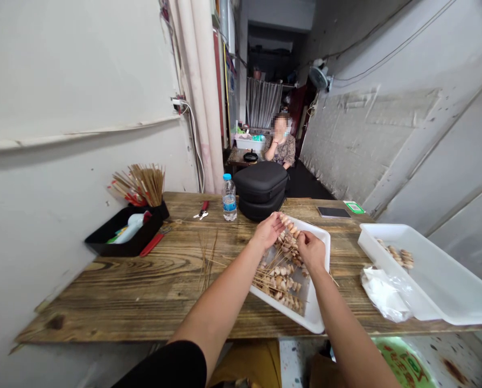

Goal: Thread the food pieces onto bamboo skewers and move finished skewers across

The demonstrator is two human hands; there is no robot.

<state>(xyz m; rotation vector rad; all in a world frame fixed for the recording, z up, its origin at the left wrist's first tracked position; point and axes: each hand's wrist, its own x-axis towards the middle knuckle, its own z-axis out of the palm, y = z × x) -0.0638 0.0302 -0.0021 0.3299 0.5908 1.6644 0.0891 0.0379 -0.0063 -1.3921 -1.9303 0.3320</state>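
Pale walls [83,75] enclose a narrow room that runs back past the surface's far edge, where a person [283,148] sits. The wooden surface [135,307] looks rough-grained. Toward its near edge, right of the middle, sits a white tray [318,318]; a second tray [454,280] stands at the right end with a few pieces in it. A black case [260,188] stands by the far edge and a black box [103,249] at the left end.

Loaded skewers [283,283] lie crowded in the first tray, many bare stick ends pointing left. Over that tray's far part is the held skewer [291,225]. It should be light, its thin stick stiff but liable to snap or splinter if bent. The pale, folded pieces look soft and probably slippery, easily torn if squeezed; the bare stick is the safer hold.

The left hand [268,231] has its fingers closed on the far end of the row; the right hand [312,250] pinches the near end.
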